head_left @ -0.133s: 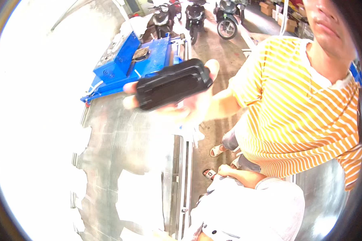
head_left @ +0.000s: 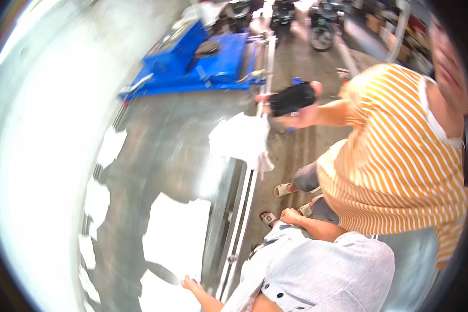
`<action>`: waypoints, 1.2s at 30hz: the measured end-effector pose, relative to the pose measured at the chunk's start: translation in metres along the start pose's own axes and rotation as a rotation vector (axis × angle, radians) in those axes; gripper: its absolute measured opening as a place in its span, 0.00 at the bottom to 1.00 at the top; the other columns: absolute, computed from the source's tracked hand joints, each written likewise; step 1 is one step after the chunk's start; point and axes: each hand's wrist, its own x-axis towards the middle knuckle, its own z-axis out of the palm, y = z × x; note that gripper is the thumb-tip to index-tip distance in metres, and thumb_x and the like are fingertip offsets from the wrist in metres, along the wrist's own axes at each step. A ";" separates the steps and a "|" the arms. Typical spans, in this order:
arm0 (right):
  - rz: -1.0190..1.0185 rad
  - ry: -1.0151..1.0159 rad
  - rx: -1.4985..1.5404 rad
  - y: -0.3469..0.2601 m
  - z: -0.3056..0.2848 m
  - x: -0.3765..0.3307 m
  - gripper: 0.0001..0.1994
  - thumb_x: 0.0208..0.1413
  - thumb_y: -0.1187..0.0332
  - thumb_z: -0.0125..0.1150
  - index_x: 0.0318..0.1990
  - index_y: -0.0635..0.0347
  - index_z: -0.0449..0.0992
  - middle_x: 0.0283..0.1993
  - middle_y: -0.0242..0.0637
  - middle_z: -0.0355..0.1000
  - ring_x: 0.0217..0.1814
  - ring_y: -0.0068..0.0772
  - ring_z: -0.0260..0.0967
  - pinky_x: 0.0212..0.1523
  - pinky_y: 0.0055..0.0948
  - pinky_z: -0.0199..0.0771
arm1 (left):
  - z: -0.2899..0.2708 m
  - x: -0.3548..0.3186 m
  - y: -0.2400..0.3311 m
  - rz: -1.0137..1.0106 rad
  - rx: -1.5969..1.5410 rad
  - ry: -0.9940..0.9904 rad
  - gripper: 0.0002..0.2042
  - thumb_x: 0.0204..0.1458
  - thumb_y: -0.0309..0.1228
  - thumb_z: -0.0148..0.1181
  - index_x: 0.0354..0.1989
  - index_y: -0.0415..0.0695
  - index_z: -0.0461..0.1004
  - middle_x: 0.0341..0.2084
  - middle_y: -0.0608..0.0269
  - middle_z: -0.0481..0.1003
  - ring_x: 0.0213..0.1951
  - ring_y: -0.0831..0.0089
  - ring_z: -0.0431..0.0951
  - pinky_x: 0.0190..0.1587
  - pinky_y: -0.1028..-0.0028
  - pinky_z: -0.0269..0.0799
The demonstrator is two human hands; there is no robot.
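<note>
My left hand (head_left: 190,283) reaches in from the lower edge to the rim of a white flat piece (head_left: 177,229), cloth or paper, on the grey table (head_left: 161,151). Its fingers are small and washed out, so their grip cannot be read. My right hand (head_left: 290,216) looks closed and rests against my light trousers; anything inside it is hidden. Across from me, a person in a yellow-and-white striped shirt (head_left: 390,171) holds a black oblong device (head_left: 292,99) in an outstretched hand (head_left: 309,112). That hand is not mine.
A blue machine (head_left: 218,60) spans the table's far end. More white pieces (head_left: 239,138) lie near the right edge and along the left side. A metal rail (head_left: 239,223) borders the table. Motorbikes (head_left: 321,36) and cardboard boxes (head_left: 374,23) stand behind.
The other person's hand with the black device has drawn back to the right, away from over the table. The view has shifted and darkened, and my left hand now shows clearly.
</note>
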 end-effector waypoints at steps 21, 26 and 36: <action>-0.937 0.215 -0.054 -0.389 0.033 0.044 0.11 0.54 0.65 0.62 0.34 0.67 0.81 0.27 0.44 0.77 0.33 0.45 0.76 0.38 0.38 0.74 | 0.065 -0.017 0.125 0.187 -0.373 -0.132 0.11 0.55 0.24 0.62 0.46 0.37 0.73 0.42 0.59 0.77 0.43 0.69 0.76 0.47 0.67 0.70; -0.987 0.387 -0.220 -0.404 0.052 0.114 0.15 0.50 0.64 0.65 0.40 0.66 0.79 0.38 0.50 0.79 0.42 0.56 0.76 0.44 0.45 0.76 | 0.078 -0.017 0.148 0.121 -0.427 -0.223 0.15 0.55 0.25 0.63 0.50 0.36 0.72 0.45 0.57 0.77 0.45 0.66 0.76 0.50 0.65 0.71; -0.519 -0.421 0.426 -0.466 0.056 0.099 0.09 0.55 0.66 0.60 0.36 0.63 0.77 0.36 0.34 0.74 0.38 0.31 0.70 0.45 0.36 0.74 | 0.073 -0.033 0.186 -0.050 -0.436 -0.059 0.24 0.52 0.23 0.63 0.59 0.32 0.68 0.52 0.52 0.75 0.52 0.60 0.77 0.58 0.61 0.71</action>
